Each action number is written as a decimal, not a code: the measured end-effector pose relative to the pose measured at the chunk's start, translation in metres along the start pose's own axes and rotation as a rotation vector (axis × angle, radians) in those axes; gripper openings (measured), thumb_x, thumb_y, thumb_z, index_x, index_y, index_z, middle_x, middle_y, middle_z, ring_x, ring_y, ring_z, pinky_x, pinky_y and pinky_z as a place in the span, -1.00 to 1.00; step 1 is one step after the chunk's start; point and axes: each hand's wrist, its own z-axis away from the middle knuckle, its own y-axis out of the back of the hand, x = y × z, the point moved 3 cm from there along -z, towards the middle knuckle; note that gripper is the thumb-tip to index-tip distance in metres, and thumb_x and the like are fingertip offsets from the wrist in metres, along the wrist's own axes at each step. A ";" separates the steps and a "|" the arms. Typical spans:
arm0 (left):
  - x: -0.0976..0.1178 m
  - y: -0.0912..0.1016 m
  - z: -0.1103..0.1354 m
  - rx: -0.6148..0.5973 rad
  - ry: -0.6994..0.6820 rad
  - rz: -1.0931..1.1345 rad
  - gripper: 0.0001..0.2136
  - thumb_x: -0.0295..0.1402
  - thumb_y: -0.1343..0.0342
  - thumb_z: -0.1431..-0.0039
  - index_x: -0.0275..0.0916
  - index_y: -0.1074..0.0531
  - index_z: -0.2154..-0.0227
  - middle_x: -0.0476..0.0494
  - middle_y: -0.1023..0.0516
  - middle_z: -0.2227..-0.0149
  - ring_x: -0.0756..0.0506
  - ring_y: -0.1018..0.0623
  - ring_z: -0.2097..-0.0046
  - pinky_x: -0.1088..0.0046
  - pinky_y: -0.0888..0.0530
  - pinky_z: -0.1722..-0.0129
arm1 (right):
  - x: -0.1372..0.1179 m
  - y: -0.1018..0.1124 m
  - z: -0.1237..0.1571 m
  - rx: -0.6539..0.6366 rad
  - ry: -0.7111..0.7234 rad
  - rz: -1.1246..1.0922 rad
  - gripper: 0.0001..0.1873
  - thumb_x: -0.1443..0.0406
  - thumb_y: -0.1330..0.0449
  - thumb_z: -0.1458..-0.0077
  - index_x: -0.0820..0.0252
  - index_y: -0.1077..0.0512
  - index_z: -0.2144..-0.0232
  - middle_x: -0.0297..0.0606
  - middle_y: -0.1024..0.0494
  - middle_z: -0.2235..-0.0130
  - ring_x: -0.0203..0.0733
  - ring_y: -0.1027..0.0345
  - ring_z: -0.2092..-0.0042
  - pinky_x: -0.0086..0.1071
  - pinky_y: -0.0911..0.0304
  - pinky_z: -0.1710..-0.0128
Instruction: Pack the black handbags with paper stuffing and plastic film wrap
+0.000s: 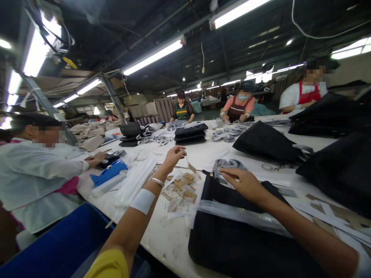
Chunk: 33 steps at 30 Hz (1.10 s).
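One brown tag point(191, 167) hangs just below and slightly right of the left hand point(173, 156), on a single thin string point(186, 156) that the thumb and forefinger pinch closed. Directly beneath this grip, on the white table point(162, 239), lies a loose pile of tags point(185, 189), brown and pale pieces with strings; they overlap too much to count.

The right hand point(246, 184) is to the right of that pinch and a little lower, fingers stretched out and the hand open. Its fingertips are at one coiled grey strap point(216, 166); whether they touch it, I cannot tell. Under the right hand and forearm lies one large black bag point(232, 235), with one clear plastic strip point(237, 213) across it.

Left of the pinch is a bundle of white plastic sleeves point(136, 177), number unclear, and past it one blue object point(111, 172). Beyond the grip stands one stack of black bags point(190, 133), seemingly three layers, with several more strap coils point(228, 134) to its right. One blue bin point(72, 235) is below and left of the left hand. Four co-workers are around the table: one left of the grip, two beyond it, one far right.
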 end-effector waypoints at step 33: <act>0.005 -0.149 0.000 -0.418 0.170 0.285 -0.72 -0.22 -0.21 -0.15 -0.23 -0.47 0.12 -0.09 -0.53 0.26 0.00 -0.55 0.23 0.41 -0.49 0.15 | 0.066 -0.027 -0.025 0.324 -0.530 -1.074 -0.68 0.04 -0.28 0.05 0.14 -0.39 0.40 -0.37 -0.52 0.47 -0.50 0.04 0.69 -0.51 0.19 0.71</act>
